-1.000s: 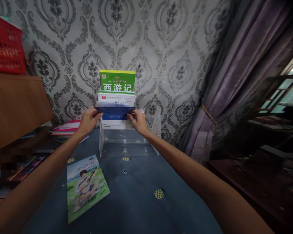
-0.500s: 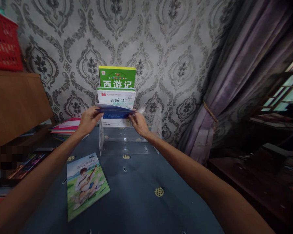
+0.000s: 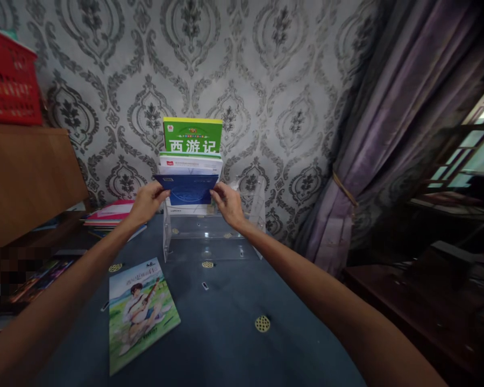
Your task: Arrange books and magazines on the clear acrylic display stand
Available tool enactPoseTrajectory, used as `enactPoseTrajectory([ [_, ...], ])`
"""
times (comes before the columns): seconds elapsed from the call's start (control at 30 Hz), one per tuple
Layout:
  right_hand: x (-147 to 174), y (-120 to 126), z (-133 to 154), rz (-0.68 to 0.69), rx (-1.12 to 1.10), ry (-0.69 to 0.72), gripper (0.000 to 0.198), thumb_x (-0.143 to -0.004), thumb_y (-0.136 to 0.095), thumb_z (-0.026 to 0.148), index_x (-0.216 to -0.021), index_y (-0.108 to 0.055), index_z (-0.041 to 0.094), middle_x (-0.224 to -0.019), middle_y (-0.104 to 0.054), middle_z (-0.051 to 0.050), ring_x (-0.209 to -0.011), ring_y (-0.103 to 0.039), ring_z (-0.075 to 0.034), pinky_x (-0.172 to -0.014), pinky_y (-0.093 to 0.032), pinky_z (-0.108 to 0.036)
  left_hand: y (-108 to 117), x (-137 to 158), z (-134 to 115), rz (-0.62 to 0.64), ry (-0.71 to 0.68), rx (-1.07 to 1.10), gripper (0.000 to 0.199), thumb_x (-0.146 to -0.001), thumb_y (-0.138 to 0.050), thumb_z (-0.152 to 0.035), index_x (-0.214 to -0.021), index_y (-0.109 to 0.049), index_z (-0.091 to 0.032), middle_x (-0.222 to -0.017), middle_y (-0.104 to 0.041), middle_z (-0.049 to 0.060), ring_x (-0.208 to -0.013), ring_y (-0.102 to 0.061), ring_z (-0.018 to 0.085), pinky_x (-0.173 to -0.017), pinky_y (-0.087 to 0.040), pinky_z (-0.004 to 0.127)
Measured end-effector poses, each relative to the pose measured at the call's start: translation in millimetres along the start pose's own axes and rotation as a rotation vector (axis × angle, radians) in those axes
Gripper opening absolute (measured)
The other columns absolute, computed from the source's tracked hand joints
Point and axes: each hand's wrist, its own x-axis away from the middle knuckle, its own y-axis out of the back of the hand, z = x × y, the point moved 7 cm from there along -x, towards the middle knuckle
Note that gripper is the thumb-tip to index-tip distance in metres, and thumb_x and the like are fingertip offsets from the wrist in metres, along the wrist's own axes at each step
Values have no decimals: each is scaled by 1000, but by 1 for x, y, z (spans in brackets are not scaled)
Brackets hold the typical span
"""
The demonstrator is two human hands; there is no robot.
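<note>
A dark blue book (image 3: 189, 190) is held between my two hands in front of a clear acrylic book rack (image 3: 210, 235). My left hand (image 3: 149, 201) pinches its left edge. My right hand (image 3: 228, 203) grips the right edge, thumb toward me. Behind it, a white book (image 3: 193, 164) stands in the rack, and farther back rises a green book (image 3: 193, 134) with a yellow top edge. The blue book hides much of the white one. Whether its lower edge touches the rack, I cannot tell. On the table lies a book with a guitar player on its cover (image 3: 141, 314).
The dark blue table cover (image 3: 226, 344) carries yellow dotted prints. Left of the rack lies a stack of books and papers (image 3: 111, 215), beside a wooden cabinet (image 3: 28, 183) topped by a red basket (image 3: 10, 80). A purple curtain (image 3: 358, 145) hangs at the right.
The blue book has tipped more upright, so its blue face shows more fully and covers more of the white book. Both hands have kept hold. The view has shifted slightly.
</note>
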Motion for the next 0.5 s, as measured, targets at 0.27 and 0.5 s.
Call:
enactPoseTrajectory([
  [0.27,-3,-13,-2,106,188,-100,20,-91,-56,26,-75,-68,22,-79,-69,-4,-75,-62,-21,-66,-40,-29,-4,2,10,-32,117,-34,12,-86,-50,-33,-81,-53,-22,-76,-64,1,-75,-67,20,-73,-52,31],
  [0.5,-2,-21,-8,158,285,-170,18,-91,-59,27,-80,-74,24,-85,-73,-6,-80,-65,-25,-66,-40,-31,-6,2,11,24,57,-431,19,-89,-48,-28,-81,-64,-22,-92,-72,9,-89,-64,26,-80,-47,35],
])
